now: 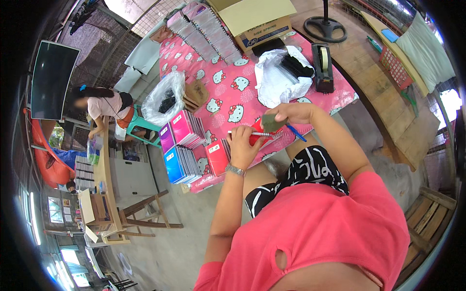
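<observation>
While I steady the work at the table's near edge:
Left hand (241,145): fingers curled, pinning red notebook (259,136) flat.
Right hand (293,114): pinching grey-green card (272,122) above it.
Notebook stacks (182,145): left, within reach.

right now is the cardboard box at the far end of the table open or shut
Open. The cardboard box has its top flap lifted and spread flat above the printed front. What is inside cannot be told from this view.
</observation>
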The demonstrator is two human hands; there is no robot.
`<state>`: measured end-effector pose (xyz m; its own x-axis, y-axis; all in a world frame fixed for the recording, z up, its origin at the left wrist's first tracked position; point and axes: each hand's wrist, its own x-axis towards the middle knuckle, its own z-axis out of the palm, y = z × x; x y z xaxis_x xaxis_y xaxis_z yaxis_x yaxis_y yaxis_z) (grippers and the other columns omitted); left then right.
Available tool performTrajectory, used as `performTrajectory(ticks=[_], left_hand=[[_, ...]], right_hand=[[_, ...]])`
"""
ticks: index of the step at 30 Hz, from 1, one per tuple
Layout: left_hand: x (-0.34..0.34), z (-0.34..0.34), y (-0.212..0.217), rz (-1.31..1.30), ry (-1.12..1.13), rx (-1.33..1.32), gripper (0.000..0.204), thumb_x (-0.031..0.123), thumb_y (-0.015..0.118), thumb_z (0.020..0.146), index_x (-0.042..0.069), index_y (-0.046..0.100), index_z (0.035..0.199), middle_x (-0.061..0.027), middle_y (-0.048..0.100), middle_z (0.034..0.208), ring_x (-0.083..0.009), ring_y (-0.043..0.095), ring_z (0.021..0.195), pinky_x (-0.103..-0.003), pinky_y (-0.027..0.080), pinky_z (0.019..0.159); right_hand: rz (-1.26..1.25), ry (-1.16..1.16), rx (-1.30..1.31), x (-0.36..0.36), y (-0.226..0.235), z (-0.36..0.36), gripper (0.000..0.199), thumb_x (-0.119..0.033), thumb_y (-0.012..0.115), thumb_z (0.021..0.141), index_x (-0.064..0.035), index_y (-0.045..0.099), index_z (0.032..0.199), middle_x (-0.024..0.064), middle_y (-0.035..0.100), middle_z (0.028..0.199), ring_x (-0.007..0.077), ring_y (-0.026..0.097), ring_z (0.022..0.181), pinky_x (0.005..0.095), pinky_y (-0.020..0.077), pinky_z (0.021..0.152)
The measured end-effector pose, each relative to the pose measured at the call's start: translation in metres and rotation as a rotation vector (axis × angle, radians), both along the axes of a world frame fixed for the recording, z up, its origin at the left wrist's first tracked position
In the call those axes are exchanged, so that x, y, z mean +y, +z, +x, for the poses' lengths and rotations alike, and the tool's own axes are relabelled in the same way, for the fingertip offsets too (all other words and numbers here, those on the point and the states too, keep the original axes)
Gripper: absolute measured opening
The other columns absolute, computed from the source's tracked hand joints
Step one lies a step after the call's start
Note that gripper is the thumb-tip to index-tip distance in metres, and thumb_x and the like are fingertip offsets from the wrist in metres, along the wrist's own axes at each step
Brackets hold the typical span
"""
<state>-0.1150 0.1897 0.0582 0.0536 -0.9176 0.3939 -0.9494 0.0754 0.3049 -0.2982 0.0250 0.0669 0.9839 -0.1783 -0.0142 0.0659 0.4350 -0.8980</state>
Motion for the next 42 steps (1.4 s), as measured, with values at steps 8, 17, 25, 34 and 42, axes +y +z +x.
performTrajectory(ticks=[8,17,25,34,42], left_hand=[[-0.001,-0.001,0.002,0.01,-0.016,0.04,0.037,0.03,0.078,0.072,0.01,0.06,0.098,-0.0058,0.059,0.099,-0.027,0.051,0.101,-0.044,0.034,0.088],[-0.002,-0.001,0.004,0.075,0.005,0.095,0.041,0.031,0.078,0.072,0.01,0.058,0.1,-0.0048,0.059,0.099,-0.0269,0.051,0.102,-0.047,0.033,0.091],[-0.007,0.009,0.01,0.042,0.005,0.095,0.039,0.025,0.08,0.07,0.008,0.06,0.098,-0.009,0.059,0.097,-0.0297,0.052,0.096,-0.04,0.039,0.084],[-0.006,0.039,-0.003,0.02,-0.003,0.356,0.038,0.016,0.081,0.07,0.004,0.059,0.098,-0.0124,0.056,0.095,-0.0286,0.055,0.09,-0.037,0.047,0.077],[-0.006,0.037,-0.005,0.041,0.01,0.495,0.036,0.013,0.081,0.071,0.002,0.056,0.095,-0.0107,0.056,0.092,-0.0247,0.059,0.083,-0.034,0.048,0.071]], right_hand=[[-0.387,0.029,0.127,-0.007,-0.002,0.007,0.048,-0.036,0.071,0.08,-0.0023,0.065,0.113,0.0103,0.055,0.118,0.0201,0.052,0.113,0.0323,0.0385,0.098],[-0.916,0.096,0.315,-0.007,0.017,0.011,0.042,-0.028,0.068,0.084,-0.0023,0.063,0.117,0.008,0.055,0.121,0.0188,0.049,0.118,0.0313,0.035,0.102],[-0.658,0.088,0.203,-0.013,0.017,0.026,0.049,-0.032,0.071,0.081,-0.0006,0.062,0.117,0.0085,0.055,0.118,0.0194,0.051,0.114,0.031,0.0364,0.1],[-0.912,0.07,0.378,-0.019,0.01,0.046,0.049,-0.029,0.07,0.08,0.0,0.061,0.118,0.0073,0.057,0.118,0.0169,0.052,0.109,0.03,0.0377,0.096],[-0.504,0.059,0.26,-0.009,0.011,0.049,0.046,-0.031,0.073,0.078,-0.0042,0.064,0.115,0.0059,0.06,0.109,0.0147,0.053,0.105,0.0294,0.0396,0.093]])
